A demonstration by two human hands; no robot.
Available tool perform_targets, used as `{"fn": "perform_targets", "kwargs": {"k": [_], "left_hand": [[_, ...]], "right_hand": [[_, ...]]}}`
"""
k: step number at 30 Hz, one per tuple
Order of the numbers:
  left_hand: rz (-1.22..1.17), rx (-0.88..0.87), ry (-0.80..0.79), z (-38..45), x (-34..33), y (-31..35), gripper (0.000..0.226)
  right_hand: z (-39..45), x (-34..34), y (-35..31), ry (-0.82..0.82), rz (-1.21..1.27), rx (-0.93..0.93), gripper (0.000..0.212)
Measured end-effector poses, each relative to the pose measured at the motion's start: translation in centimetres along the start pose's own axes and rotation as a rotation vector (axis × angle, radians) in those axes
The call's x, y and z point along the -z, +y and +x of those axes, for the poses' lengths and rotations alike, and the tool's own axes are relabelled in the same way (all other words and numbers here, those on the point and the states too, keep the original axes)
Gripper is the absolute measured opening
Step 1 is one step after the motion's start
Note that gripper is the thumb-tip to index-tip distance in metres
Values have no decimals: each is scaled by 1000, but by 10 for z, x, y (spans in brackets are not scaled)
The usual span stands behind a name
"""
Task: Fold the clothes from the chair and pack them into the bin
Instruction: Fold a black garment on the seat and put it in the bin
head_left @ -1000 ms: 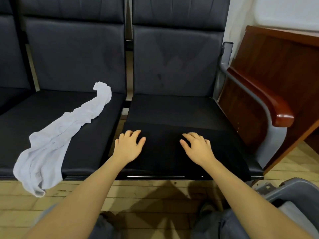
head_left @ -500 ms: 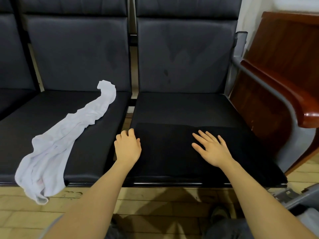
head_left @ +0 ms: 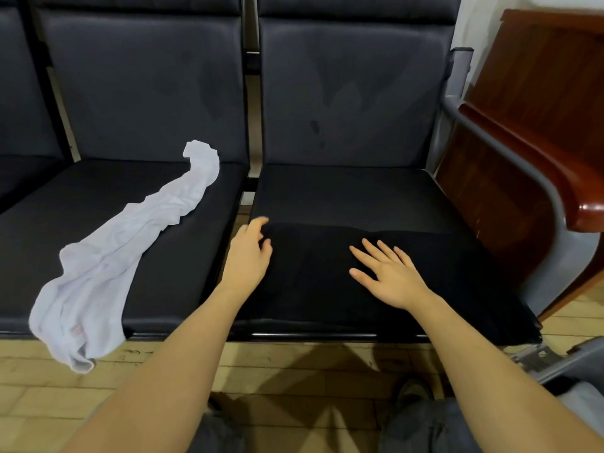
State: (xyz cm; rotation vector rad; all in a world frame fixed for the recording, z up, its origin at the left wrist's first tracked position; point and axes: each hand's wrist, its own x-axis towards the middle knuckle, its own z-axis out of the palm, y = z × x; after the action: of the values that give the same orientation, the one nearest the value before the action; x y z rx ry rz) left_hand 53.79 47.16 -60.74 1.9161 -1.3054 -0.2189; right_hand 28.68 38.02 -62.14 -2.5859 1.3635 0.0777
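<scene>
A row of dark padded chairs [head_left: 346,103] stood on a yellowish plank floor [head_left: 294,364], with a black garment [head_left: 327,289] lying flat over the front half of the right-hand seat. The right hand [head_left: 389,279] lay flat on its middle, fingers spread and straight, while the left hand [head_left: 248,256] sat at its far-left corner, fingers loosely bent (fingertips blurred, so whether they pinched the cloth could not be told). A crumpled white garment [head_left: 130,243] trailed across the neighbouring seat, well left of both hands, its end hanging over the front edge; no readable writing anywhere.
</scene>
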Motion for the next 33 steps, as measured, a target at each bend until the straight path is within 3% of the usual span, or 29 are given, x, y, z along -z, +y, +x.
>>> {"fn": "perform_targets", "kwargs": {"k": [5,10,13,16,22,26,29,33], "left_hand": [[-1,-88,104,2,27,14,38],[25,-197,95,-4,42,25,36],[6,-276,108,-5,40,40,36],[-39,-346,90,-7,30,62,37],[-161,-401,-39,-15,-13,108,38],[-259,-388,-149,-19,-45,138,38],[-302,-339,-220,-22,-69,155,37],[-380,-273,-203,-24,-94,173,35]], "right_hand": [[11,-12,-55,29,-9,-15,60],[19,-19,-87,83,55,5,59],[13,-10,-72,167,206,66,51],[-3,-2,-38,275,116,78,47],[-40,6,43,265,58,-140,49],[-52,-5,55,246,14,-160,50],[-49,-5,60,295,196,-142,43],[-55,1,70,512,707,-207,27]]}}
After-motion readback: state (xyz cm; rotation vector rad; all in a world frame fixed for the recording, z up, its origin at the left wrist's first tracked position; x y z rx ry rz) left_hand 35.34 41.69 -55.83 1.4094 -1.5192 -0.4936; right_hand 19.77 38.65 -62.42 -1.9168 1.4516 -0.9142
